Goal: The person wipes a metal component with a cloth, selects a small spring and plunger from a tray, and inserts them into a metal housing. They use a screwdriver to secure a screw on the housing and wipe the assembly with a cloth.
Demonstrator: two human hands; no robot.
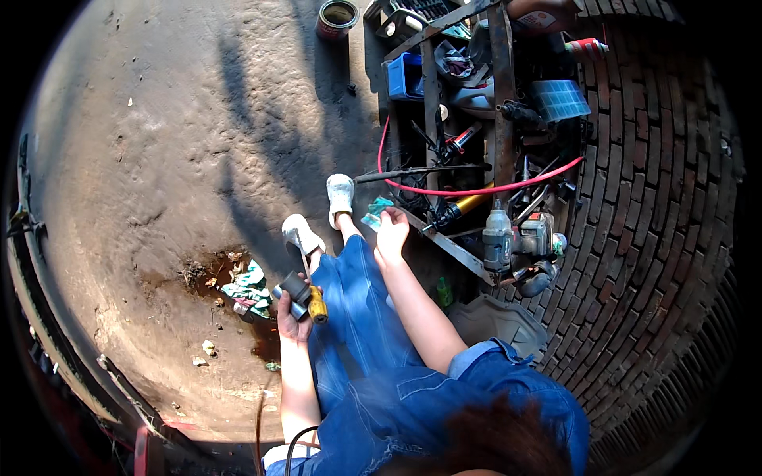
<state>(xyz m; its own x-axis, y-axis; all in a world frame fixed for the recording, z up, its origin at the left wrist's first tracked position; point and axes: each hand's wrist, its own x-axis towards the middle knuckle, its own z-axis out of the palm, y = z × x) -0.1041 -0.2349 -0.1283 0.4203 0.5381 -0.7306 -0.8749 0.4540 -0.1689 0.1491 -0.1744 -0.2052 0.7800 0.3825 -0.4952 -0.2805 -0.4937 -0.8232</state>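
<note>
My left hand (pixel 292 324) is closed around a yellow-handled screwdriver (pixel 318 306) and a short metal cylinder (pixel 294 289), dark grey at one part and shiny at another. The screwdriver's thin shaft points up past the cylinder toward my left shoe. My fingers partly cover both things, so the cylinder's exact kind does not show. Out in front, to the right of my shoes, my right hand (pixel 391 232) pinches a crumpled teal rag (pixel 377 213) by its edge.
At the right a metal rack (pixel 505 103) carries tools, a blue bin (pixel 406 77) and a cordless impact wrench (pixel 498 240). A red hose (pixel 476 193) loops across it. Stained rags (pixel 248 290) lie on the dirt floor at left; an open can (pixel 337 17) stands far ahead.
</note>
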